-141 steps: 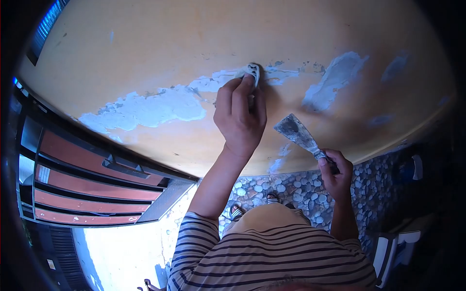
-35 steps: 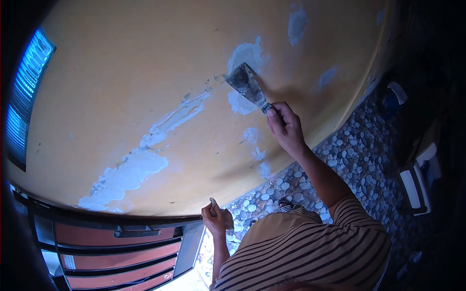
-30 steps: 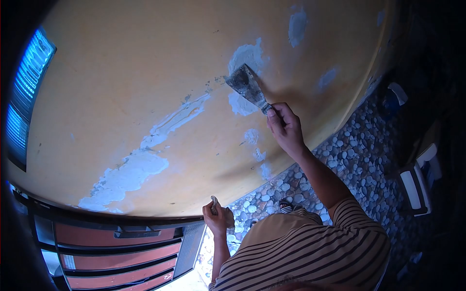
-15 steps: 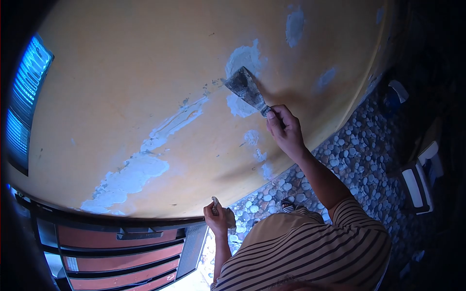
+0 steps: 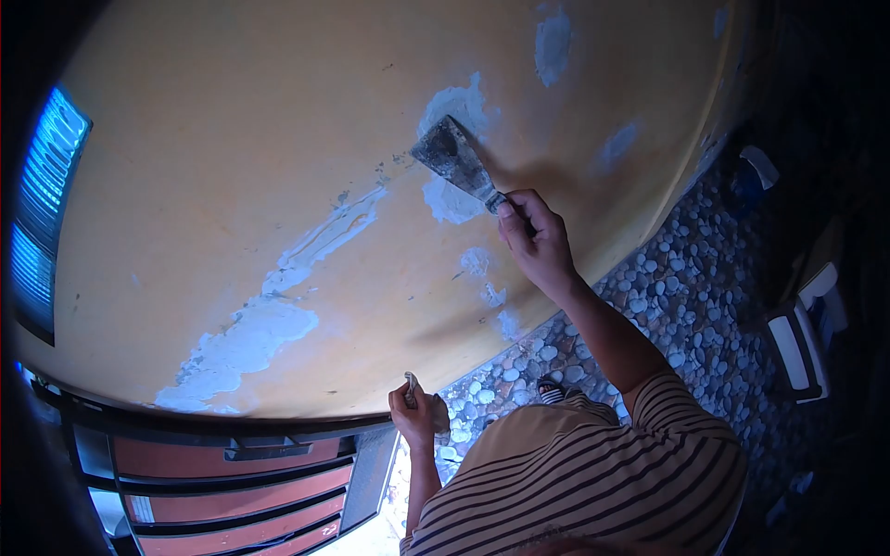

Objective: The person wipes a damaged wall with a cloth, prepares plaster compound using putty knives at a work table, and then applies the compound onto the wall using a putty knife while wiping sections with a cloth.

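Note:
My right hand (image 5: pixel 536 239) is closed round the handle of a putty knife (image 5: pixel 456 162). The knife's wide, stained blade lies against the yellow wall (image 5: pixel 232 167), over a whitish filler patch (image 5: pixel 459 104). Low by the wall's bottom edge, my left hand (image 5: pixel 414 419) is closed on something I cannot make out; a pale narrow end (image 5: pixel 410 380) sticks up from the fist, and a brownish part shows behind it. A long filler streak (image 5: pixel 329 232) runs down-left into a broader patch (image 5: pixel 250 338).
Smaller filler patches (image 5: pixel 553 46) dot the wall. A louvred window (image 5: pixel 46 185) is at far left, a red slatted piece with dark bars (image 5: pixel 232 496) at lower left. Pebble-patterned floor (image 5: pixel 681 269) runs along the right, with a white-and-dark object (image 5: pixel 797 352) on it.
The putty knife and my right hand appear slightly further left and up, while the whole view has shifted a little. My left hand stays nearly where it was.

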`<state>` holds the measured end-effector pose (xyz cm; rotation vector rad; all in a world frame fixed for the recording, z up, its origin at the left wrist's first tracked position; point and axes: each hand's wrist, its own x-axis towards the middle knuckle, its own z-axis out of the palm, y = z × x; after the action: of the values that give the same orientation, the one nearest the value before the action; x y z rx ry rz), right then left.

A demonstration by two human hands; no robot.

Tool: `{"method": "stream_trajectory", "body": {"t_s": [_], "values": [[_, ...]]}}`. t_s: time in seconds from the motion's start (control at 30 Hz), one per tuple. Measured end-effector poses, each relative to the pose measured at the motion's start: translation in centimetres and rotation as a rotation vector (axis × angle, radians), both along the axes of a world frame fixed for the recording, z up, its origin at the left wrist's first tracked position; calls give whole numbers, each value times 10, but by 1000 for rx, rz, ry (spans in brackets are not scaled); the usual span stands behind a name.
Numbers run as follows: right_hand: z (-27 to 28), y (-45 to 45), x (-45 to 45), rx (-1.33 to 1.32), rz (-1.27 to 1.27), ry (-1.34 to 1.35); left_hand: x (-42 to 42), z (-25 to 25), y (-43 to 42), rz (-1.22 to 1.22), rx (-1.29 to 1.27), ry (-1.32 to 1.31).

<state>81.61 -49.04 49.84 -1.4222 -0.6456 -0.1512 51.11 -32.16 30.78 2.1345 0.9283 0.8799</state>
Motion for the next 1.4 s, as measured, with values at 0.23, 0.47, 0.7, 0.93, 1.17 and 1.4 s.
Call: {"method": "stream_trajectory", "body": {"t_s": [0.23,0.47,0.7,0.93,1.17,1.4], "values": [[-7,1,-5,55,19,26,1,-8,3,-17,25,-12],[-16,7,-8,71,36,76,3,-3,1,10,34,-6],[-5,9,-12,83,57,98,4,-6,4,-8,28,-11],[7,11,-14,110,38,114,3,-4,3,1,53,22],[10,13,-14,135,68,143,4,-8,4,-2,-25,7],[5,11,-15,145,90,196,8,-9,7,3,6,6]]}}
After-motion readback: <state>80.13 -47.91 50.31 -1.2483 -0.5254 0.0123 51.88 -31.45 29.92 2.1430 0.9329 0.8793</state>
